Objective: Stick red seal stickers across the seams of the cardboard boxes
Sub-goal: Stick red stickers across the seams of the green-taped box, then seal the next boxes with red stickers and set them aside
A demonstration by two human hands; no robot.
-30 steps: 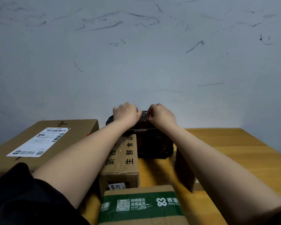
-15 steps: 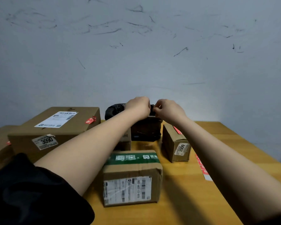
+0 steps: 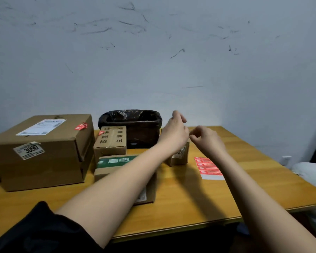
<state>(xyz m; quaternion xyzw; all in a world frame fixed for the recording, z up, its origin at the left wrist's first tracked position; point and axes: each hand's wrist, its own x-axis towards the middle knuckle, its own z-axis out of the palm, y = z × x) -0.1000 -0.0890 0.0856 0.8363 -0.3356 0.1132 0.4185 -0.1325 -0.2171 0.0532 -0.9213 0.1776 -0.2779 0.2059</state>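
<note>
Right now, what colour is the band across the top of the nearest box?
Green, with white print, on the nearest box; the head view shows it, partly behind the left forearm.

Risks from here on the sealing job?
1. The red seal on the large box looks curled and may peel off.
2. The left hand and right hand hover over the small box; its seam is hidden.
3. The sticker sheet lies loose and could slide.
</note>
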